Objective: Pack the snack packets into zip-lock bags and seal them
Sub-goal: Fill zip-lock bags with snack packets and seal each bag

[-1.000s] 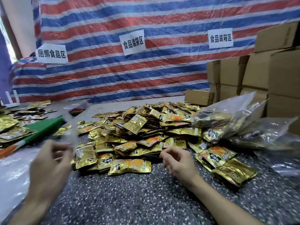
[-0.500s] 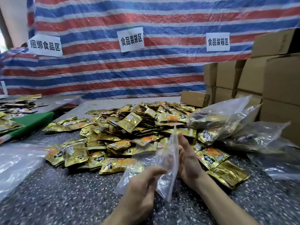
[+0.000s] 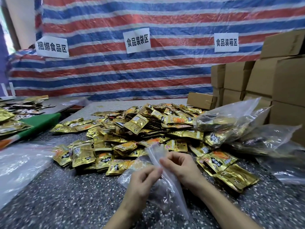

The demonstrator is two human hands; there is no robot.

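Note:
An empty clear zip-lock bag (image 3: 166, 190) hangs above the speckled table (image 3: 66, 204), just in front of a big heap of gold snack packets (image 3: 140, 126). My left hand (image 3: 140, 184) pinches the bag's top edge from the left. My right hand (image 3: 179, 166) pinches the same edge from the right, fingertips close to the left hand's. Nothing is inside the bag. Two filled zip-lock bags (image 3: 231, 119) lie at the right of the heap.
Stacked cardboard boxes (image 3: 264, 83) stand at the right. A pile of empty clear bags (image 3: 19, 164) lies at the left, beside a green board (image 3: 38, 123) with more gold packets. A striped tarp (image 3: 132, 66) with paper signs closes the back.
My left hand brought a bag from the left pile to the middle. Both hands now pinch its top edge, with the right hand's fingers curled on it.

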